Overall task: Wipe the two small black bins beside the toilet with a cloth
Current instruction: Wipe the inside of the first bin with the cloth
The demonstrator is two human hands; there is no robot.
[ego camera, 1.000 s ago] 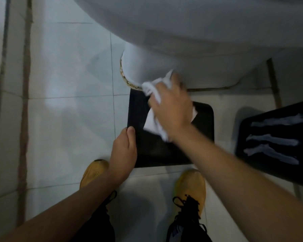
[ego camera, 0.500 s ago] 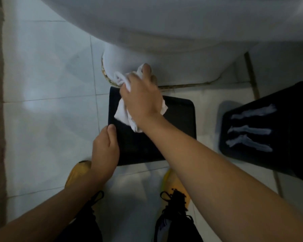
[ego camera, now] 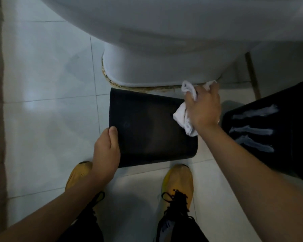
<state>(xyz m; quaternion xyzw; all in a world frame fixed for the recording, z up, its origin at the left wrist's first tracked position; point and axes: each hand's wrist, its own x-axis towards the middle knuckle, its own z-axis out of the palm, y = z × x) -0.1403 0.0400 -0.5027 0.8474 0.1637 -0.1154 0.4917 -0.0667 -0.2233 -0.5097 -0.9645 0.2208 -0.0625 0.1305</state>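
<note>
A small black bin (ego camera: 147,130) stands on the tiled floor right in front of the toilet base, its flat lid facing up. My left hand (ego camera: 106,151) grips its near left edge, thumb on top of the lid. My right hand (ego camera: 203,109) holds a crumpled white cloth (ego camera: 184,117) against the lid's far right corner. A second black bin (ego camera: 283,130) stands at the right, its top carrying three whitish streaks.
The white toilet (ego camera: 164,49) overhangs the far side of both bins, with a stained seam along its base. My two yellow shoes (ego camera: 178,182) stand just short of the first bin. Pale floor tiles (ego camera: 42,102) stretch to the left.
My right hand has swept the cloth from the lid's far left side across to its far right corner. My left hand keeps its grip on the bin's left edge.
</note>
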